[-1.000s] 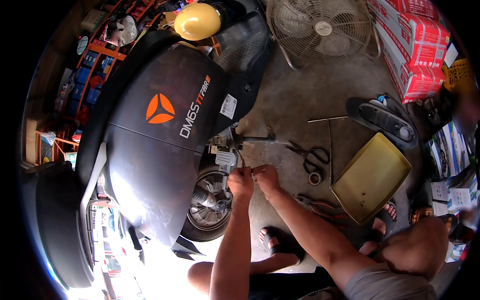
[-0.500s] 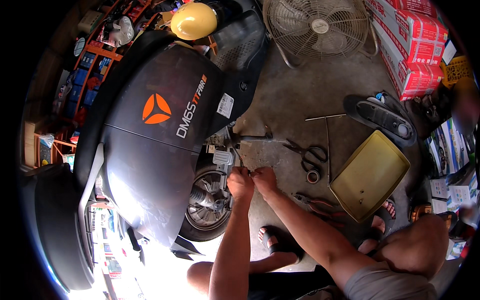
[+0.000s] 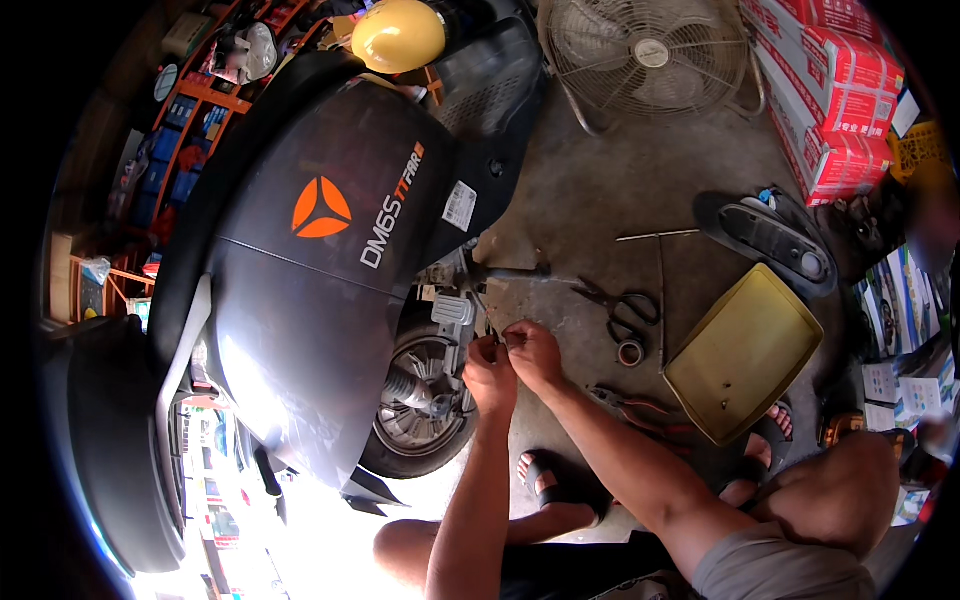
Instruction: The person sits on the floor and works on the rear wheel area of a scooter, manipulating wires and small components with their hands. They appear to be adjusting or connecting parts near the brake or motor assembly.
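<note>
My left hand (image 3: 490, 378) is closed around a thin dark cable (image 3: 487, 318) that runs down from the underside of a grey scooter (image 3: 320, 260). Right beside it, my right hand (image 3: 533, 353) is pinched, its fingertips meeting the left ones; whatever lies between them is too small to make out. Both hands are just right of the scooter's wheel (image 3: 425, 400), below a grey ribbed footpeg (image 3: 453, 310).
On the floor to the right lie black-handled scissors (image 3: 632, 315), a roll of tape (image 3: 630, 352), a T-handle wrench (image 3: 661, 290), red-handled pliers (image 3: 640, 408) and a yellow tray (image 3: 740, 350) with small parts. A floor fan (image 3: 650, 55) and red-and-white boxes (image 3: 850, 100) stand farther back.
My right hand has risen slightly and its fingers have shifted against the left hand's fingertips. The whole view has moved a little, so the scene sits slightly farther right.
</note>
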Tool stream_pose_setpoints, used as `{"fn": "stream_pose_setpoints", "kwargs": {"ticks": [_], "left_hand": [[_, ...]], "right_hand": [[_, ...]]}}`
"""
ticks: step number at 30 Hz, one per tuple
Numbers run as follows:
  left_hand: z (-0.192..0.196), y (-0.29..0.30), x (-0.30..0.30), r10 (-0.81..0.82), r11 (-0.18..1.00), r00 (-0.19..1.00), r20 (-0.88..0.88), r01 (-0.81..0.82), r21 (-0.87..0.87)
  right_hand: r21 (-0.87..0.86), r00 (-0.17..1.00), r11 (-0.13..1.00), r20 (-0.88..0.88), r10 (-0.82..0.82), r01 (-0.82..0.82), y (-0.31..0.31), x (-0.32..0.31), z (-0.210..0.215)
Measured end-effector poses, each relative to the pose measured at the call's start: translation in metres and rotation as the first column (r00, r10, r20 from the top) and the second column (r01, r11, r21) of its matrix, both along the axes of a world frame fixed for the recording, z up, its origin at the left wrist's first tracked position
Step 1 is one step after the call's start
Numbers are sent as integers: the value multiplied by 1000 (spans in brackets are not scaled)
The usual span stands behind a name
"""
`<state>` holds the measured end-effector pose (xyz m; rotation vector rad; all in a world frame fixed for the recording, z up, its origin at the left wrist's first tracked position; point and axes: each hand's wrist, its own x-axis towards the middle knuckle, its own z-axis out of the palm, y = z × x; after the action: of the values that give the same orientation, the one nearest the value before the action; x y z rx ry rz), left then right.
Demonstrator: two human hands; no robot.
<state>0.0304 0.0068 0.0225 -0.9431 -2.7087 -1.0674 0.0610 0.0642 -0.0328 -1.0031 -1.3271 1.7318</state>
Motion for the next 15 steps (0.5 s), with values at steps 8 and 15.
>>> {"fn": "stream_pose_setpoints", "kwargs": {"ticks": [8, 15], "left_hand": [[-3, -9, -2, -40, 997, 998, 41, 36, 73], [5, -15, -13, -67, 969, 917, 393, -33, 244]], "right_hand": [[-54, 987, 987, 42, 156, -153, 7, -16, -2], [-392, 920, 854, -325, 219, -342, 14, -11, 1]]}}
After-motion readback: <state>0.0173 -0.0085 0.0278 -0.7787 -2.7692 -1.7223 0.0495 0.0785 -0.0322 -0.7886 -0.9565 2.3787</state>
